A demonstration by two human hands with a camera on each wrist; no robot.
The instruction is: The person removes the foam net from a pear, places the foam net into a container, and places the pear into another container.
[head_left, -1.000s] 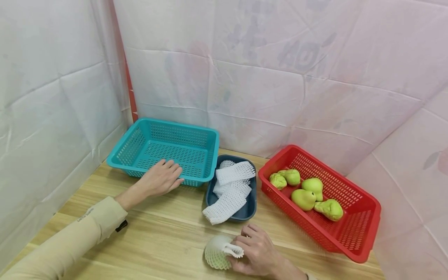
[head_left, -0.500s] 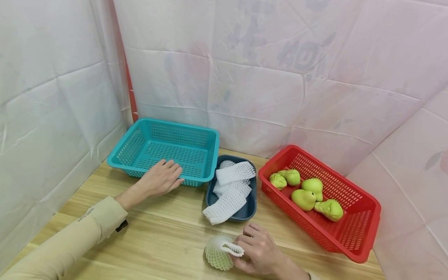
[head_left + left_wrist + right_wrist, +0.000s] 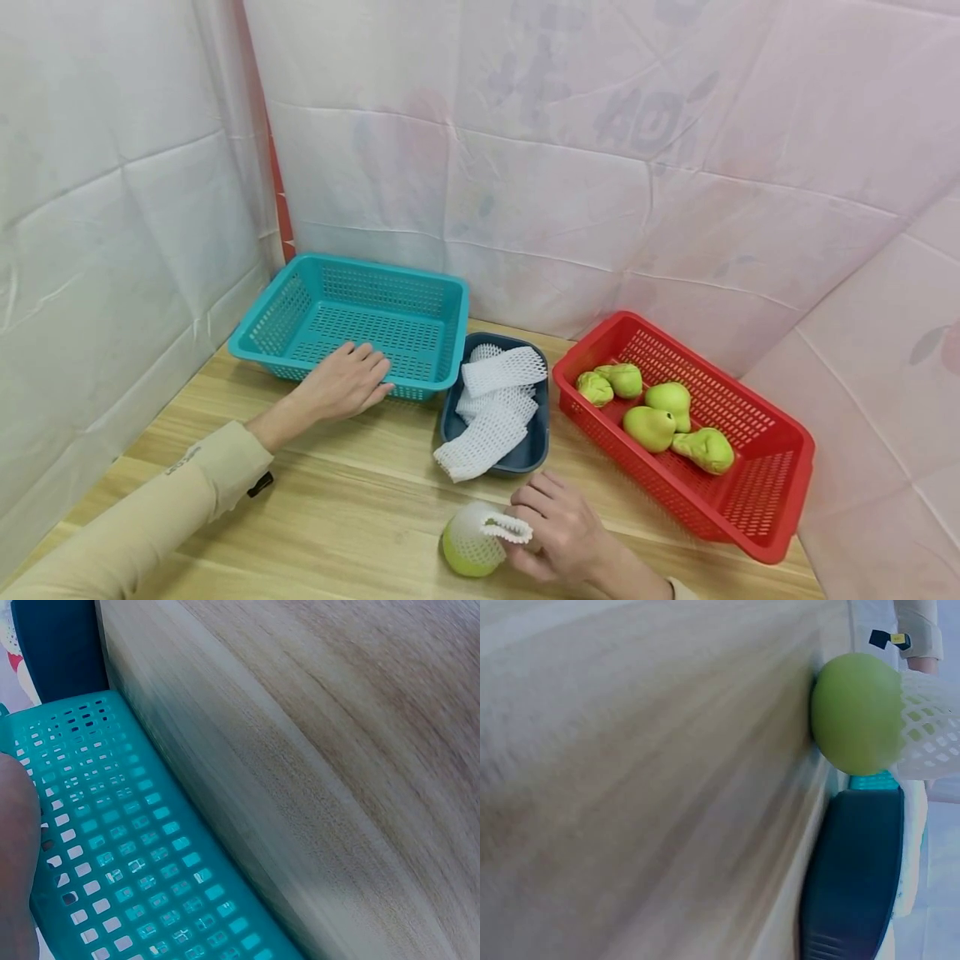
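My right hand point(image 3: 558, 529) pinches the open end of a white foam net sleeve point(image 3: 480, 527) on the near side of the wooden table. The sleeve covers the upper part of a round green fruit point(image 3: 465, 557) and hides its top. Below the net, the fruit's smooth lower part shows bare at the tabletop; the right wrist view shows this bare green fruit point(image 3: 859, 712) too. My left hand point(image 3: 345, 383) rests over the front rim of the teal basket point(image 3: 442, 385), fingers relaxed. Only a blurred edge of that hand appears in the left wrist view.
A dark blue tray point(image 3: 536, 450) with several white foam nets point(image 3: 495, 417) stands between the baskets. To the right, a red basket point(image 3: 780, 533) holds several green pears point(image 3: 651, 427). White printed sheeting point(image 3: 540, 183) encloses the back and sides.
The foam net sleeve has slid up off the fruit's lower part, drawn by my right hand, which moves slightly right. My left hand stays on the teal basket.
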